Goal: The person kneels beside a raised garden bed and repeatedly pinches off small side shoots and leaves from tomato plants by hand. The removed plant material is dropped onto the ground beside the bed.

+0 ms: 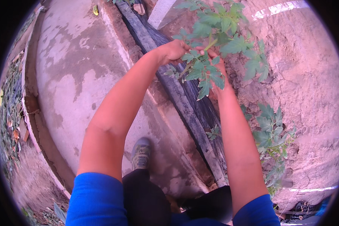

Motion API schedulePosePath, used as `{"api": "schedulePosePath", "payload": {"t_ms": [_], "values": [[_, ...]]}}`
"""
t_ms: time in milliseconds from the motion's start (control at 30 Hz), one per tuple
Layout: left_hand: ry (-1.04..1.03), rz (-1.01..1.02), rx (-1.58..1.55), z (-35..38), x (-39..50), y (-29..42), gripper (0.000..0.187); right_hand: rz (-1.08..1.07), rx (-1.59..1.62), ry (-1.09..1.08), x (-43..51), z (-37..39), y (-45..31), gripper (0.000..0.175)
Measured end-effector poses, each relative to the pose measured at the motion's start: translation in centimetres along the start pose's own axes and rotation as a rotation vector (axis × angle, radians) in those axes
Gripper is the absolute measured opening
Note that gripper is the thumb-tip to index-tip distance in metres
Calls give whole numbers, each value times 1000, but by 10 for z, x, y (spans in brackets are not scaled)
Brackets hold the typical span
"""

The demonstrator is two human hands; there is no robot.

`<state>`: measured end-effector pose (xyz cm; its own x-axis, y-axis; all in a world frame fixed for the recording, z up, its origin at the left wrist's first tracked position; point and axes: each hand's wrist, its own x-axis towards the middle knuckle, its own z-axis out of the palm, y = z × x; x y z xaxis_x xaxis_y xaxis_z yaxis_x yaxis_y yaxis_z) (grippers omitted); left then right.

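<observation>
Both hands meet at the stem of a leafy tomato plant at the upper middle. My left hand has bent fingers at the left side of the stem; whether they grip anything is too small to tell. My right hand is partly hidden behind leaves, with its fingertips against the green stem. A lower leaf cluster hangs in front of the right palm and wrist. Thin pale strings run down the earthen wall, to the right of the plant.
Black plastic sheeting lies along the wall's foot, beside a concrete walkway. Another tomato plant grows at the right. A low curb bounds the walkway at the left. My shoe rests on the concrete.
</observation>
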<state>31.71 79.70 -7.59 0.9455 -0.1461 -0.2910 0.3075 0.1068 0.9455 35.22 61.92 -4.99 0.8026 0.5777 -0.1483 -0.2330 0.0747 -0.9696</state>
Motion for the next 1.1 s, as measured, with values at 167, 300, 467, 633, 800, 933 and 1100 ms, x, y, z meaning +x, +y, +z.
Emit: {"api": "schedulePosePath", "payload": {"t_ms": [167, 300, 467, 633, 800, 933, 1100], "values": [[-36, -73, 295, -9, 19, 10, 20, 69, -34, -112, -5, -4, -9, 28], [-103, 185, 669, -7, 38, 23, 15, -1, -143, -259, -3, -21, -9, 32], [357, 398, 633, 2, 38, 23, 19, -119, -207, -221, 19, -42, 5, 33], [638, 570, 98, 43, 25, 24, 21, -284, -979, -12, 23, -45, 2, 18], [696, 504, 140, 68, -6, 17, 25, -451, -1335, -52, 2, -27, -26, 15], [632, 504, 89, 69, -16, 18, 22, -348, -1365, -46, -5, -12, -42, 12], [577, 449, 69, 70, -23, 16, 26, -508, -1293, -55, -10, -9, -48, 18]]}}
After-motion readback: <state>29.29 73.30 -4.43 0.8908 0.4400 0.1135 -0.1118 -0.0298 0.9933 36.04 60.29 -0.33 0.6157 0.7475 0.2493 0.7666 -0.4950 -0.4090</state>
